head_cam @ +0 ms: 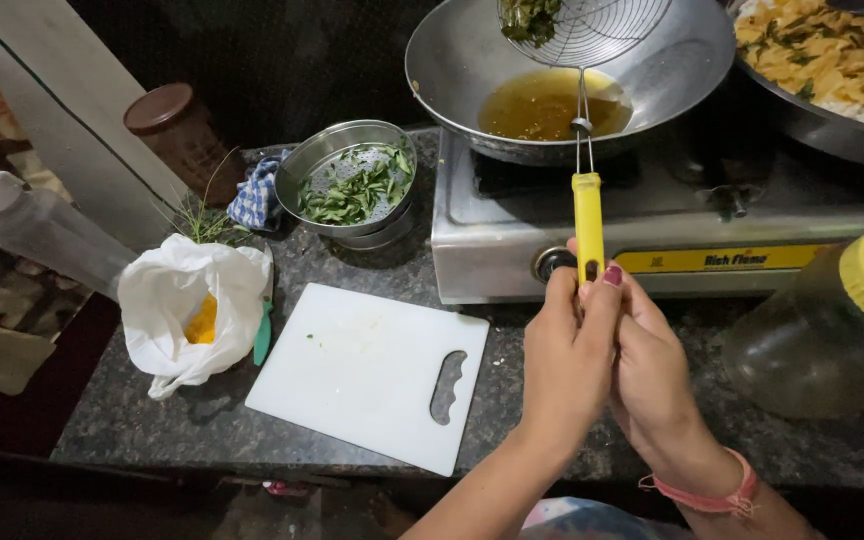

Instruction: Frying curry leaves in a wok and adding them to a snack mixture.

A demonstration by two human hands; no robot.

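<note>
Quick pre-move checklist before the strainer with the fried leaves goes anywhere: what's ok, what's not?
1. Both hands on the yellow handle: left hand, right hand: ok.
2. Wire strainer lifted above the oil: ok.
3. Fried leaves inside the strainer: ok.
4. Strainer over the wok, so drips land inside: ok.
5. Oil finished draining: cannot tell.
6. Burner flame off: cannot tell.

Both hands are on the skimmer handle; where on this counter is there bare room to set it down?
The white cutting board is bare. A counter strip runs between it and the hands, left hand, right hand. Crowded: plastic bag and steel bowl of leaves at left, big jar at right. The skimmer hangs over the oil wok.
</note>
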